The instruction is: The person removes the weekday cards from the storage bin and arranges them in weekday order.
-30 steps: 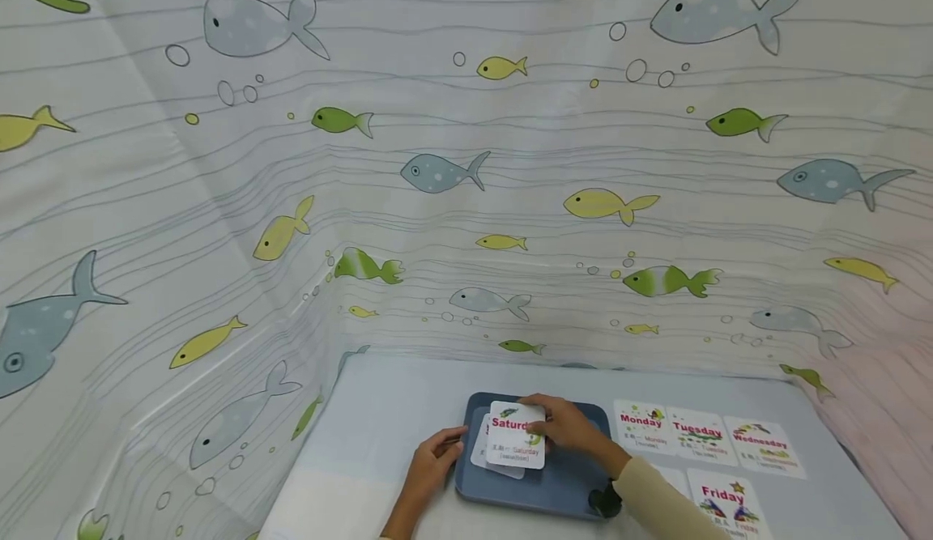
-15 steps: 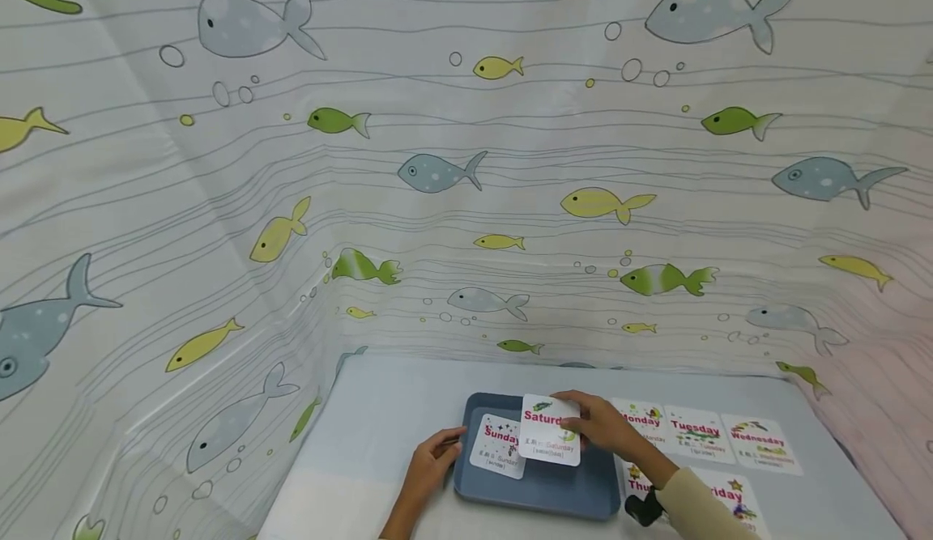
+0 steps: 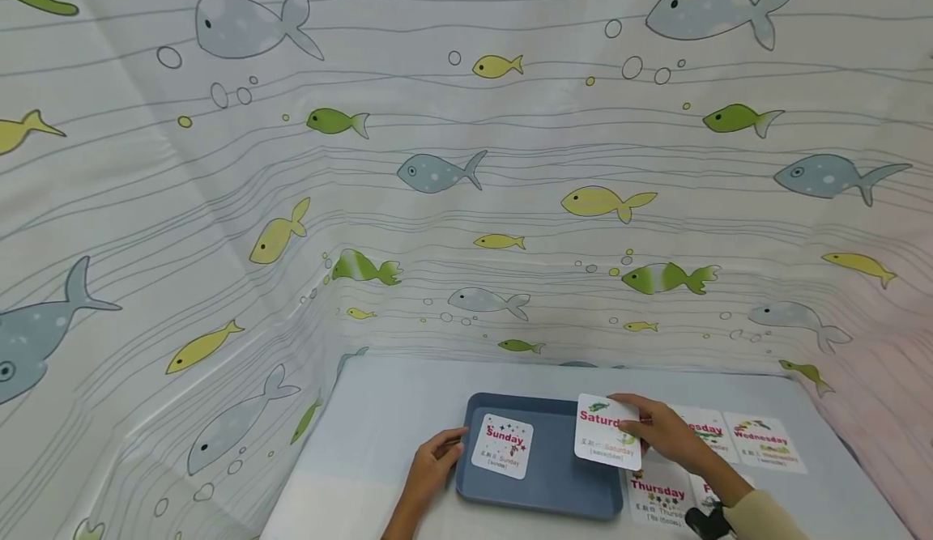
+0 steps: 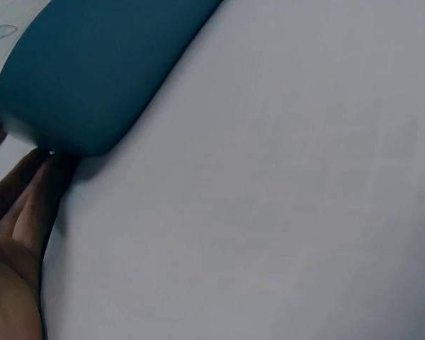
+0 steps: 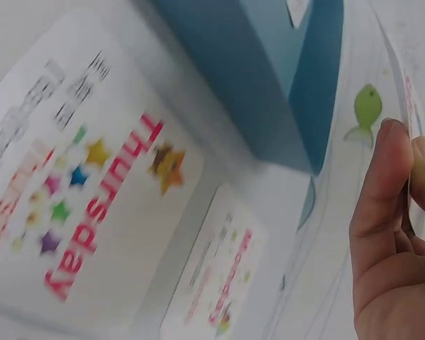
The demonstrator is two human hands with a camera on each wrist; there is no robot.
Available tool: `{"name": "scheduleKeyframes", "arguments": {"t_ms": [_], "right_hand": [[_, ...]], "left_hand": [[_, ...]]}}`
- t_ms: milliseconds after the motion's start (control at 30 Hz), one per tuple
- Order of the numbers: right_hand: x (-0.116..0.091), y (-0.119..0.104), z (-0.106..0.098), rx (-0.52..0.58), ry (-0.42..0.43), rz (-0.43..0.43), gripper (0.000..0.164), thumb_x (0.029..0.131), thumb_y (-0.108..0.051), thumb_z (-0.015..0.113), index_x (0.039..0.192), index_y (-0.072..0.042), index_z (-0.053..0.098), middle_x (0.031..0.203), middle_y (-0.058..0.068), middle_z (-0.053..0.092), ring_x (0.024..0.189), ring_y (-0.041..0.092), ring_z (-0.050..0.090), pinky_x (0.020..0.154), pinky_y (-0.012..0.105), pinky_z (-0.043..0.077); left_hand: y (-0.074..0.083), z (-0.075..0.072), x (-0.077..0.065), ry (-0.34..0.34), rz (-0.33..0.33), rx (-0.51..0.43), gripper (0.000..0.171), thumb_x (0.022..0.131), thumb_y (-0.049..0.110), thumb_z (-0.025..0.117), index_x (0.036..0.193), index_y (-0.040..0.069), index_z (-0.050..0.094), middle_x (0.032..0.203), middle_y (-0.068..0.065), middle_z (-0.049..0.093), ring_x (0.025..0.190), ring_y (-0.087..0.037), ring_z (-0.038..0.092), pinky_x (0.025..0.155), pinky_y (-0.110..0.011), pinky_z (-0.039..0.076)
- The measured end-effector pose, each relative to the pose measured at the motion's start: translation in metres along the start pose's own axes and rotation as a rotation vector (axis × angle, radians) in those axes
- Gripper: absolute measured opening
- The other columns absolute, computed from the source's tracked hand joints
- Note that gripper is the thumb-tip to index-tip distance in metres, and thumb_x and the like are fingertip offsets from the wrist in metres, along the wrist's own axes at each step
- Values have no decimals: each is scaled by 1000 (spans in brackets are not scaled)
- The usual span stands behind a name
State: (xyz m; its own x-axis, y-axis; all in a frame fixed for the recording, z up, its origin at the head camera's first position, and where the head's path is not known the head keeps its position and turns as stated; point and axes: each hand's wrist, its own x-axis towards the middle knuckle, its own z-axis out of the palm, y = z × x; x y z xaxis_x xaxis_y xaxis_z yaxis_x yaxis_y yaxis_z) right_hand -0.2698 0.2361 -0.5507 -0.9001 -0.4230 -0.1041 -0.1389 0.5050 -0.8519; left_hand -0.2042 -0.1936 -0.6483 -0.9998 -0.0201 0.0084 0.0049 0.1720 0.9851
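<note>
My right hand [image 3: 666, 435] pinches a white Saturday card [image 3: 599, 431] between thumb and fingers, tilted up over the right end of the blue tray [image 3: 547, 495]. Seen edge-on in the right wrist view, the card is thin between the fingertips of that hand [image 5: 393, 241]. A Sunday card [image 3: 503, 447] lies in the left part of the tray. At the tray's left rim, my left hand [image 3: 428, 471] holds the edge; the left wrist view shows its fingers [image 4: 32, 205] against the tray's corner [image 4: 85, 92].
Day cards lie right of the tray: a Thursday card [image 3: 656, 495], a Wednesday card [image 3: 765, 447] and a partly covered Tuesday card [image 3: 707, 427]. The right wrist view shows a Monday card [image 5: 223, 273]. A fish-patterned curtain [image 3: 510, 200] rises behind the white table [image 3: 408, 386].
My right hand has carried the Saturday card rightward from above the Sunday card to the tray's right end, uncovering the Sunday card. The left hand stays at the tray's rim.
</note>
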Motion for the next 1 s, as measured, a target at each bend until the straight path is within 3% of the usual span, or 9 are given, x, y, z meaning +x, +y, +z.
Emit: {"name": "scheduleKeyframes", "arguments": {"t_ms": [167, 467, 700, 867, 933, 1000], "right_hand": [[-18, 11, -23, 13, 18, 35, 60, 97, -27, 65, 149, -9, 45, 110, 14, 67, 68, 18, 64, 60, 40, 58], [-55, 42, -56, -15, 27, 107, 66, 99, -31, 62, 153, -3, 35, 108, 12, 67, 66, 18, 62, 59, 37, 57], [-81, 64, -88, -4, 114, 243, 62, 102, -23, 57, 154, -3, 32, 123, 22, 62, 74, 20, 65, 60, 34, 57], [-99, 82, -104, -60, 140, 318, 61, 102, -24, 56, 153, 0, 32, 131, 28, 55, 80, 19, 63, 64, 32, 55], [-106, 89, -110, -124, 122, 343, 65, 103, -32, 55, 153, 1, 30, 140, 37, 45, 93, 35, 64, 73, 40, 56], [-111, 96, -114, -176, 120, 380, 68, 103, -37, 54, 152, 1, 29, 148, 43, 31, 103, 43, 60, 78, 46, 54]], "left_hand": [[0, 1, 1, 6, 16, 12, 33, 98, 21, 65, 128, 9, 67, 127, -15, 68, 109, -22, 69, 87, -18, 56], [1, 1, 0, 10, -14, 26, 31, 97, 20, 65, 127, 12, 68, 128, -11, 68, 110, -19, 69, 88, -15, 54], [4, 0, -1, 5, 9, 2, 32, 98, 17, 64, 129, 8, 66, 128, -17, 67, 111, -27, 68, 87, -13, 53], [9, 0, -3, 3, -11, 7, 32, 98, 12, 62, 129, 4, 65, 129, -21, 66, 114, -35, 66, 86, -12, 53], [15, 0, -3, -5, -19, 11, 32, 98, 11, 61, 129, 2, 65, 129, -22, 65, 115, -36, 65, 85, -12, 53], [16, 0, -3, -5, -5, 13, 32, 99, 14, 62, 129, 5, 65, 129, -20, 66, 114, -33, 66, 85, -11, 52]]}}
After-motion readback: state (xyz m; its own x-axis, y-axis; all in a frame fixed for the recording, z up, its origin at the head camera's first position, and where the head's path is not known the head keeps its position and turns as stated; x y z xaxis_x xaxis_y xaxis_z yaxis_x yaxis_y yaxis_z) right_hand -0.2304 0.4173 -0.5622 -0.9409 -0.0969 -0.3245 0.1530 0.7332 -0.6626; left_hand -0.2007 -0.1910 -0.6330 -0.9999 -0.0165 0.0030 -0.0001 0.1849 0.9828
